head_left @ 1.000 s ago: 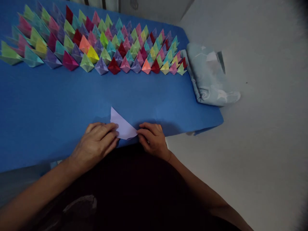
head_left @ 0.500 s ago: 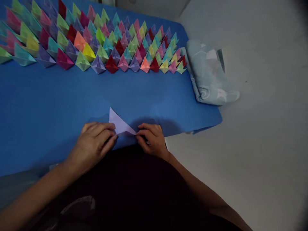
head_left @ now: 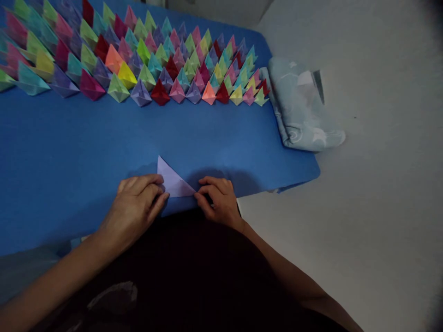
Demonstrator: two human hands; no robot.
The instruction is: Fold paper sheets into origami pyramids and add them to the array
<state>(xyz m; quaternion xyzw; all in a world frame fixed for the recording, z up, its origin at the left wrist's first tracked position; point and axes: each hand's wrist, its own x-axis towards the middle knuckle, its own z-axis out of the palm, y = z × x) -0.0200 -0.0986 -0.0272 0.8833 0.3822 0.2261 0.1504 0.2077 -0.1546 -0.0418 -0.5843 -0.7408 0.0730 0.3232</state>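
Note:
A lilac sheet of paper (head_left: 176, 183), folded into a triangle, lies near the front edge of the blue table (head_left: 138, 133). One of its corners points away from me and another points right. My left hand (head_left: 140, 198) is closed on the paper's left side, with the fingers on top and the thumb by the lower edge. The right corner is pinched between the thumb and fingers of my right hand (head_left: 218, 198). Part of the paper's left side is hidden under my left fingers.
Many folded paper boats (head_left: 141, 93) in several colours stand in close rows across the back of the table. A folded grey-green cloth (head_left: 301, 115) with pale patterns lies at the right end, beside the white wall (head_left: 380, 184).
The lower edge of the paper, bent up in the middle before, now lies nearly straight and flatter. My left fingers have shifted slightly left; my right hand still holds the corner.

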